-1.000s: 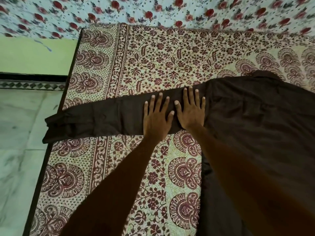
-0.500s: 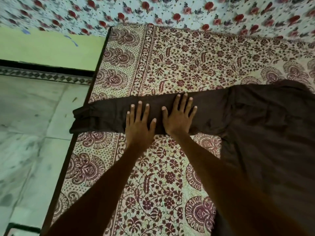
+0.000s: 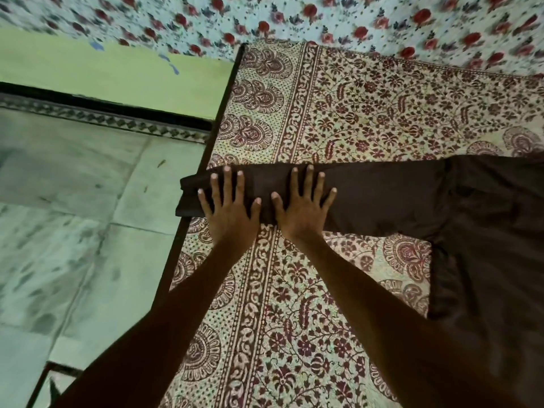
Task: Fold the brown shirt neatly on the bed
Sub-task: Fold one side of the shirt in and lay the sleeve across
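One brown shirt (image 3: 485, 231) lies on the bed (image 3: 294, 290) at frame right, its one visible sleeve (image 3: 382, 195) stretched to the bed's left edge. Two hands, left hand (image 3: 229, 210) and right hand (image 3: 303, 210), press flat on the sleeve, fingers spread, gripping nothing. No writing is visible.

No text, label, brand, number or sign could be read anywhere in the view. The bed cover and the far cloth carried only floral and paisley printing, with no letters among the motifs.
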